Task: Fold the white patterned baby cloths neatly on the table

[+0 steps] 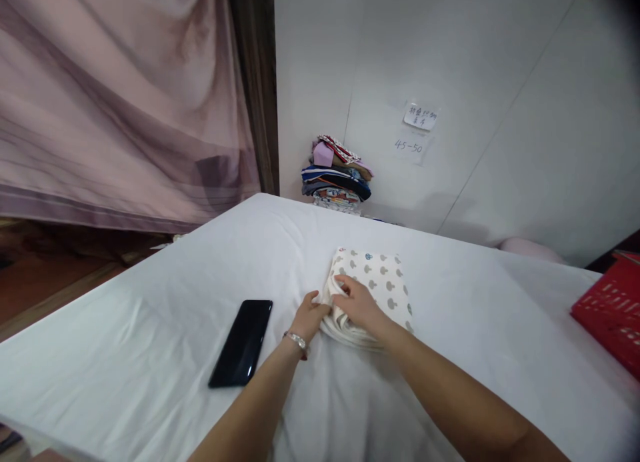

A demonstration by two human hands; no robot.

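A folded white cloth [393,285] with a grey mushroom-like print and a few coloured motifs lies on the white-covered surface. Its layers curve round in a thick fold at the left and near sides. My right hand [359,305] grips the layers at the left edge, fingers and thumb bent over the white fold. Beside that same edge, my left hand [307,317] touches the cloth with its fingertips, its thumb raised and apart from the fingers. A silver bracelet [297,342] circles my left wrist. The undersides of both hands are hidden.
A black phone [243,342] lies left of my left forearm. Past the far edge, a stack of folded fabrics [337,175] stands against the white wall [320,62]. A red printed item [613,309] sits at the right edge. A pinkish curtain [125,95] hangs at the left.
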